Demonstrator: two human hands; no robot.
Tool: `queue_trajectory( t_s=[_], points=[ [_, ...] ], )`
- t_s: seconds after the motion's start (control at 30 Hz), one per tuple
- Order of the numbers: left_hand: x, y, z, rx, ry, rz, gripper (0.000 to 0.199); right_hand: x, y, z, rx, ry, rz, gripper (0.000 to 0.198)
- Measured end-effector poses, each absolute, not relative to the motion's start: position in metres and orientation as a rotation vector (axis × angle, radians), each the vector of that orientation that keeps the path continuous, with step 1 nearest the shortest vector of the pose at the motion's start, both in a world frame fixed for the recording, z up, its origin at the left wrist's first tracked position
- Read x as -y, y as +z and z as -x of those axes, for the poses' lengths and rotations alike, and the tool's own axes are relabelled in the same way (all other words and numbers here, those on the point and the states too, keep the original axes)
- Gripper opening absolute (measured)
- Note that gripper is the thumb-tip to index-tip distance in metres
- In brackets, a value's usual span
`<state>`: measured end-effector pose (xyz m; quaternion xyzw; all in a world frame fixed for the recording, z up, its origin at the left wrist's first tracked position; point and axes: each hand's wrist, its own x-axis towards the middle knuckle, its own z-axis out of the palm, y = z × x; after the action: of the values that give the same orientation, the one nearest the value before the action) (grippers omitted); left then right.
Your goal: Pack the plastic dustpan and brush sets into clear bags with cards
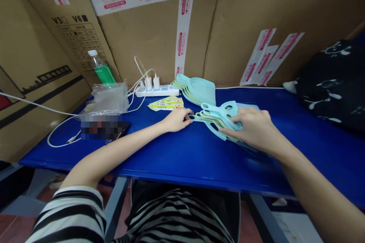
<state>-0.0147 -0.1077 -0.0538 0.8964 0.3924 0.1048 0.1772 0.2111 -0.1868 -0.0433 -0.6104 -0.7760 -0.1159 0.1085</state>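
Observation:
A pile of small hand brushes (219, 121) in light blue and pale green lies on the blue table, handles pointing left and pale bristles to the right. My left hand (178, 119) is closed at the left end of the pile, its thumb and forefinger at the looped handle end of one blue brush. Over the brush heads, my right hand (253, 127) grips the pile from the right side, hiding part of it. Just behind them rests a nested stack of dustpans (199, 87), light blue on top with pale green among those below.
Yellow-green printed labels (167, 103) lie fanned out by a white power strip (156, 91) with chargers and cables. To the left are a clear plastic bag (110, 98), a bottle (102, 70) and a partly blurred phone (121, 131). Cardboard (154, 38) walls the back; a dark patterned fabric item (333, 83) sits right.

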Motion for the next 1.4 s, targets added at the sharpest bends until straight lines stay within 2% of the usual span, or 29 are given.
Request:
queue_trajectory(
  t_s=[0.5,0.63,0.93,1.2,1.4],
  points=[
    [0.103,-0.063,0.01,-0.949,0.459,-2.571,0.031,0.192,-0.03,-0.22,2.201,0.022,1.74,0.076],
    [0.104,-0.065,0.01,-0.962,0.461,-2.595,0.032,0.194,-0.021,-0.217,2.16,0.035,1.781,0.083],
    [0.108,-0.063,0.01,-1.02,0.41,-2.588,0.035,0.197,-0.012,-0.209,2.09,0.064,1.863,0.084],
    [0.108,-0.062,0.01,-1.008,0.394,-2.606,0.036,0.2,-0.01,-0.211,2.032,-0.18,1.985,0.082],
    [0.109,-0.061,0.01,-1.012,0.383,-2.591,0.036,0.2,-0.009,-0.212,2.134,0.006,2.004,0.086]
  ],
)
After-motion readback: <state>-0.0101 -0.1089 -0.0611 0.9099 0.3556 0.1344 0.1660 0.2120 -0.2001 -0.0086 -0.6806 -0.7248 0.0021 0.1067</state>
